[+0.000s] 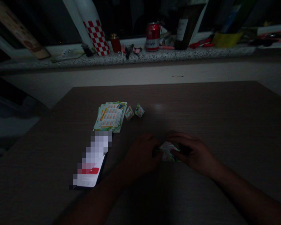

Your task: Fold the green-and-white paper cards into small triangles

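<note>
A small printed paper card (168, 151), partly folded, lies on the wooden table between my hands. My left hand (146, 153) pinches its left edge, thumb and fingers curled together. From the other side my right hand (193, 150) grips the card's right part, its thumb on the paper and its index finger along the far edge. Fingers and shadow cover parts of the card. Two small folded paper pieces (129, 113) sit farther back, beside a stack of printed cards (111, 117) with green borders and orange print.
Left of my left forearm lies a lit phone (91, 168), its screen partly blurred. Behind the wooden table (213, 109), a granite sill (121, 61) carries a red can (153, 37), a checkered bottle (97, 37), a dark bottle (184, 31) and a yellow pot (227, 39). The light is dim.
</note>
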The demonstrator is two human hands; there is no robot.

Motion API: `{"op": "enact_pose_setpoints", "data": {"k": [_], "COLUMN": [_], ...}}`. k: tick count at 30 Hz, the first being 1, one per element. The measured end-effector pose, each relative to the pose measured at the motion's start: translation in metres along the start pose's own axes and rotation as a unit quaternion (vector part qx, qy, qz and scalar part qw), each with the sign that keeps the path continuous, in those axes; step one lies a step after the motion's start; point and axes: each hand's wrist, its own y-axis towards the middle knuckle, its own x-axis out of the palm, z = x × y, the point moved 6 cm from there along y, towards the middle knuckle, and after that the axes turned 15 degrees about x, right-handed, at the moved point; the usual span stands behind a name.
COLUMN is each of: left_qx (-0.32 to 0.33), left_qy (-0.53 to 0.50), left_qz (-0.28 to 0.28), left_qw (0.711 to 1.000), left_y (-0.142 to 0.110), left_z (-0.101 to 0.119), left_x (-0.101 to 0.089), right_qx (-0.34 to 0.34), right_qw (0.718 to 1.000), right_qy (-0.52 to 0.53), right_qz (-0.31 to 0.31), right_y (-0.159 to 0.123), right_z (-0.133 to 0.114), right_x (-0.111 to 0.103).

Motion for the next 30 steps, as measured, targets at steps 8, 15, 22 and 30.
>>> {"op": "enact_pose_setpoints", "data": {"k": [8, 15, 22, 30], "left_qx": [-0.072, -0.095, -0.087, -0.100], "left_qy": [-0.157, -0.262, -0.304, -0.312], "left_qz": [0.028, 0.087, 0.105, 0.199], "left_qw": [0.985, 0.957, 0.943, 0.924], "left_y": [0.000, -0.002, 0.000, -0.005], "left_z": [-0.007, -0.004, -0.001, -0.007], "left_x": [-0.002, -0.003, -0.008, -0.017], "right_qx": [0.078, 0.152, 0.193, 0.217], "right_qw": [0.991, 0.971, 0.951, 0.941], "right_qy": [0.077, 0.173, 0.241, 0.254], "right_qz": [0.076, 0.072, 0.027, 0.058], "right_y": [-0.003, -0.003, -0.002, -0.004], "right_z": [0.015, 0.016, 0.005, 0.009], "right_x": [-0.007, -0.006, -0.003, -0.009]}}
